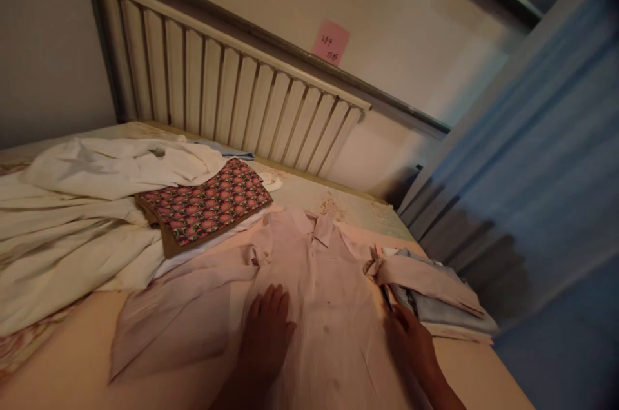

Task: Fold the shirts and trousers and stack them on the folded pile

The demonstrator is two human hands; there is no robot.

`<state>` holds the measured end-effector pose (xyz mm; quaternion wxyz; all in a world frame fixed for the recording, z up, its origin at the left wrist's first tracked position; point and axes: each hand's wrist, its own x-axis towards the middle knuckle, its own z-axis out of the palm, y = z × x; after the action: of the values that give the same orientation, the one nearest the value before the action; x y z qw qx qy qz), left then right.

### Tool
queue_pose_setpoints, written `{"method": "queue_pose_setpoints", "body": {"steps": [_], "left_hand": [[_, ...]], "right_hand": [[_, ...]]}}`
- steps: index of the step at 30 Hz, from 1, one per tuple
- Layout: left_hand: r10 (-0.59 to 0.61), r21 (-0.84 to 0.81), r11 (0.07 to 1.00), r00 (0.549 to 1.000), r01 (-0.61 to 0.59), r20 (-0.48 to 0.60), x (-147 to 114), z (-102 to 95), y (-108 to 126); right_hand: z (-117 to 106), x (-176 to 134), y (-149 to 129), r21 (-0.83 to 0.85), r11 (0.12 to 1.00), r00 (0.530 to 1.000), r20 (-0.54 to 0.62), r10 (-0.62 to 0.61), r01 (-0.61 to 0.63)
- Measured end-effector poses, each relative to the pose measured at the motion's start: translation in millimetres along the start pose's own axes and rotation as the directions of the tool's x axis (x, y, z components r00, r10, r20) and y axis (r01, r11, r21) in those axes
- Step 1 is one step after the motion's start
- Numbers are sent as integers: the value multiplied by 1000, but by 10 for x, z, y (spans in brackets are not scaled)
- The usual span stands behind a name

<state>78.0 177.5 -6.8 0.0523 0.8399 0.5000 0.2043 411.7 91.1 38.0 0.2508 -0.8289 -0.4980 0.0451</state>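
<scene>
A pale pink button-up shirt [322, 294] lies front up on the bed, collar pointing away from me. One of its sleeves is spread out to the left, and the other crosses a folded pile of clothes [449, 313] on the right. My left hand [265, 326] rests flat on the left half of the shirt front, fingers stretched out. At the shirt's right side edge, just below the sleeve, my right hand [411, 336] has its fingers drawn together on the fabric; the fingertips are dim and slightly blurred.
On the left lie a heap of cream cloth [77, 236] and a folded red floral cloth [213, 200]. A white radiator [232, 94] runs along the wall behind the bed. Blue curtains [522, 184] hang at the right, and a pink note [331, 42] is on the wall.
</scene>
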Motion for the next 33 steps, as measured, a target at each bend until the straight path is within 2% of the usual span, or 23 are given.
{"method": "queue_pose_setpoints", "body": {"steps": [2,4,9,13,17,24,27,33], "left_hand": [[-17,-12,1000,1000,17,-20,8,-3,-10],[-29,-27,999,998,28,-53,16,-13,-30],[-19,-20,1000,990,16,-141,40,13,-128],[8,1,1000,974,-8,-227,59,117,-204],[26,8,1000,949,-24,-313,74,213,-255],[27,-40,998,941,-43,-336,101,259,-303],[31,-45,998,942,-49,-335,102,254,-305],[33,13,999,955,-31,-296,102,232,-292]], "right_hand": [[-128,-275,224,-92,990,993,-62,98,-103],[-200,-485,407,-126,982,988,-79,132,-141],[-230,-690,656,-78,989,991,20,130,-128],[-191,-710,700,-71,986,975,150,162,-153],[-130,-727,696,-139,984,978,159,135,-113],[-87,-680,680,-180,976,961,223,162,-123],[-77,-683,695,-189,973,961,216,174,-134],[-100,-748,733,-253,952,972,117,206,-171]]}}
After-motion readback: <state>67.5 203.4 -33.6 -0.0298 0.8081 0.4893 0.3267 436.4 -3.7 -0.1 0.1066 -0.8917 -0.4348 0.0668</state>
